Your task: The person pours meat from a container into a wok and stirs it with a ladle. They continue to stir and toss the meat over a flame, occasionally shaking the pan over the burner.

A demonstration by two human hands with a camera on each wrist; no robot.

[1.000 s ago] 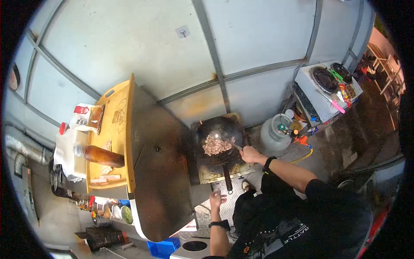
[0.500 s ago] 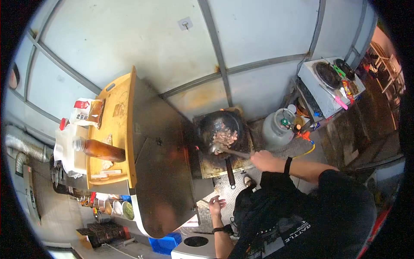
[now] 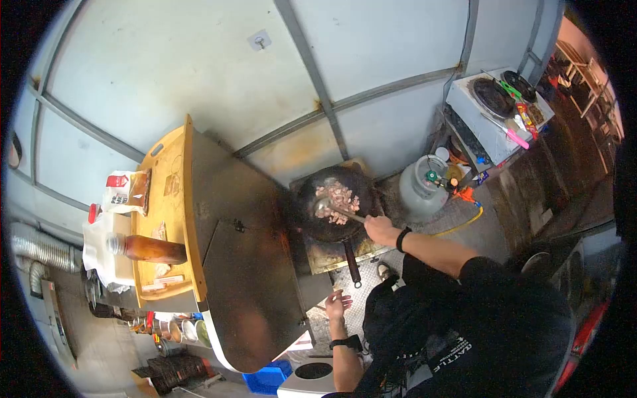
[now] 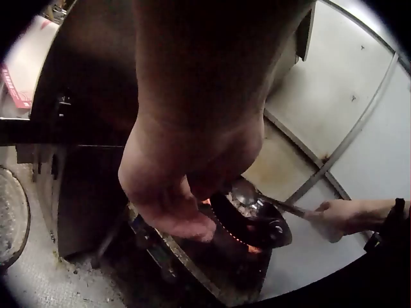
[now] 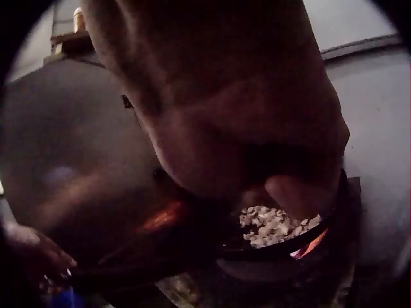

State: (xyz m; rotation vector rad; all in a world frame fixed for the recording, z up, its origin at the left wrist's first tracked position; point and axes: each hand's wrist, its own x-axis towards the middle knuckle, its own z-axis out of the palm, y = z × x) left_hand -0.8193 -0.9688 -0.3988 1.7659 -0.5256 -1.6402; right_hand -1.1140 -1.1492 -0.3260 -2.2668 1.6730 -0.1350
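My right hand (image 3: 381,231) grips the handle of a metal ladle (image 3: 350,215), its bowl in among small pieces of pale pinkish meat (image 3: 342,194) inside a black wok (image 3: 363,192). The wok sits on a burner, its long handle (image 3: 352,264) pointing toward me. In the right wrist view the meat (image 5: 276,228) shows below my hand, with flame (image 5: 311,247) beneath the wok's rim. My left hand (image 3: 337,305) hangs in the air beside the wok handle, fingers loosely curled around nothing. The left wrist view shows that hand (image 4: 186,173) in front of the wok.
A dark counter (image 3: 245,285) stands at my left, with a wooden tray (image 3: 174,192) and a bottle of brown liquid (image 3: 149,249) on it. Right of the wok are a gas cylinder (image 3: 423,189) with a yellow hose and a two-burner stove (image 3: 474,109). A metal wall rises behind.
My right hand has swept the ladle from the wok's near side to its left part, and the meat has shifted with it. The left hand stays hanging, nearly unmoved.
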